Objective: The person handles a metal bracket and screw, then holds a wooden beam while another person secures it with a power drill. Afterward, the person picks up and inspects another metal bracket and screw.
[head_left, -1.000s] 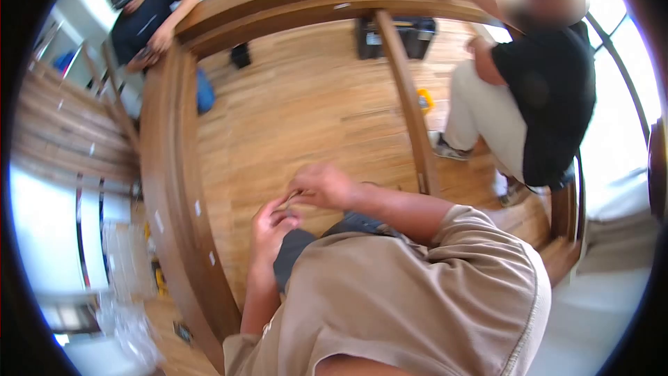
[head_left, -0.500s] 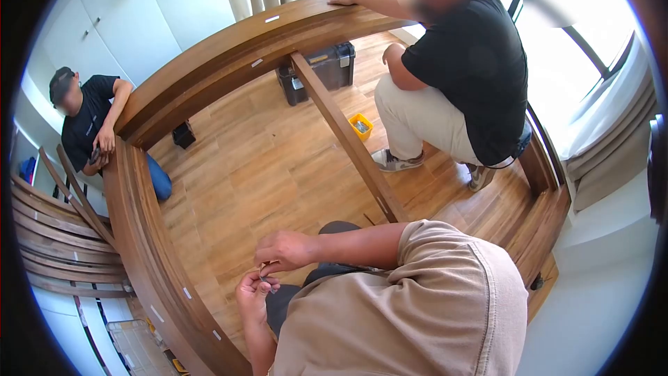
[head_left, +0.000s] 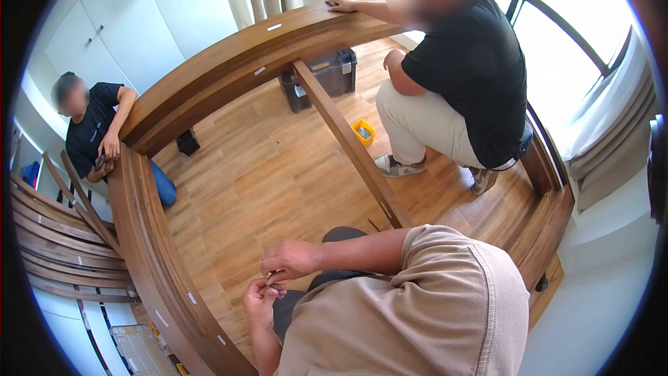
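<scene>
A small metal fitting (head_left: 270,277) (too small to identify) sits low and left of centre in the frame, pinched between the fingertips of the right hand (head_left: 293,257) while the left hand (head_left: 261,301) curls shut around its lower end. Both hands hover above the wood floor (head_left: 268,167), just inside the curved wooden frame (head_left: 149,251). Keeping the pinch firm and the piece close to the body looks wise. Two co-workers, upper left (head_left: 90,129) and upper right (head_left: 459,76), steady the frame.
</scene>
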The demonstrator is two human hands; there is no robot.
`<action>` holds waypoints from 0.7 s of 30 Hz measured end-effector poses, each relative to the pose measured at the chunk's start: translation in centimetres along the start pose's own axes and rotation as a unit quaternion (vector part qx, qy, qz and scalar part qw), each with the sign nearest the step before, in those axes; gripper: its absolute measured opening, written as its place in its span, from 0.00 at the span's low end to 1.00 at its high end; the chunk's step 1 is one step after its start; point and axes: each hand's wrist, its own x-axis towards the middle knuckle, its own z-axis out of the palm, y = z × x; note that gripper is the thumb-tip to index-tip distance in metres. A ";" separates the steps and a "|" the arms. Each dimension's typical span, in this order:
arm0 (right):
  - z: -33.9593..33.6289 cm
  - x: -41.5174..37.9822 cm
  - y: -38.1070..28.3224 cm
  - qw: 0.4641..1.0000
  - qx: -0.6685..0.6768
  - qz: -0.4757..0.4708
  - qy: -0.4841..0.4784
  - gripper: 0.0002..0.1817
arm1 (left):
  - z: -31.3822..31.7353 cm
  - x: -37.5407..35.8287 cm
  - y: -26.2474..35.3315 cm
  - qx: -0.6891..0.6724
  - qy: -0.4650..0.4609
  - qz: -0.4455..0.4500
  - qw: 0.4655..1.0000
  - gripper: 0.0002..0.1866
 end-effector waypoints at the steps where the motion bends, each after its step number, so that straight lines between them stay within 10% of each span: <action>1: 0.0 0.0 0.0 1.000 0.003 0.003 -0.003 0.12 | 0.0 0.0 0.0 0.004 0.001 -0.001 1.000 0.22; 21: 0.0 0.2 -0.6 1.000 0.007 0.007 -0.012 0.11 | 0.5 -0.5 0.2 0.014 0.008 0.020 1.000 0.22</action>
